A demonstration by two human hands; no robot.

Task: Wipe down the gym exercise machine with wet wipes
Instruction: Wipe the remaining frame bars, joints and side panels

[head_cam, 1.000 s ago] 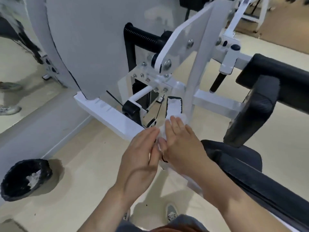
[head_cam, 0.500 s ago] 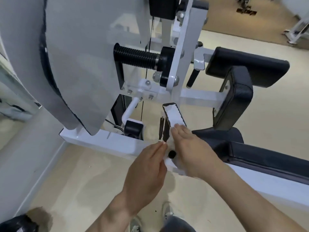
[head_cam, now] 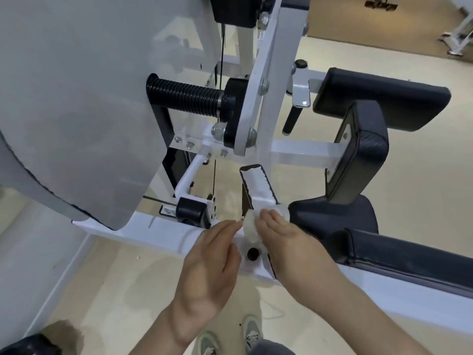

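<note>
**Mid-wipe at frame junction**

Pressing with near-straight fingers point(head_cam: 268, 217) of right hand point(head_cam: 286, 237), not curled, onto crumpled white wet wipe point(head_cam: 251, 223). Steadying with left hand point(head_cam: 212, 254), fingers extended, tips just beside wipe. Scrubbing white painted steel frame bar point(head_cam: 158, 230) above round black plug point(head_cam: 253, 253), beside black padded seat point(head_cam: 337, 221). Next, probably: sweep along bar, pressure kept, around plug.
</note>
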